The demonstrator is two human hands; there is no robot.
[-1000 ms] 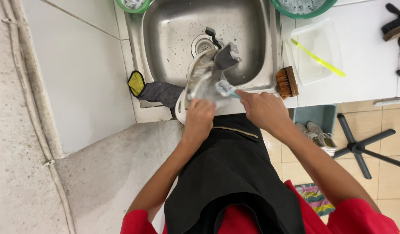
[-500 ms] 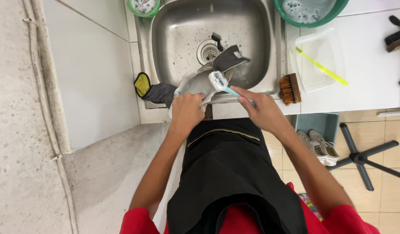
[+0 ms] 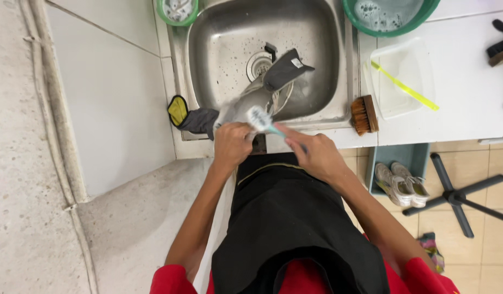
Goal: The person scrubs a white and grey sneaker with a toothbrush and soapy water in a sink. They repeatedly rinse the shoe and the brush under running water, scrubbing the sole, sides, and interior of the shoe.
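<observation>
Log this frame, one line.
left hand: holds grey shoe | right hand: brush on shoe | over sink

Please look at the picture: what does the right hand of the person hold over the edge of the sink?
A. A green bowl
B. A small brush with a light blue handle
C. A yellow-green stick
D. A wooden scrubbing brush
B. The right hand grips a small brush with a light blue handle, its white bristle head against the grey shoe that the left hand holds at the sink edge.
</observation>
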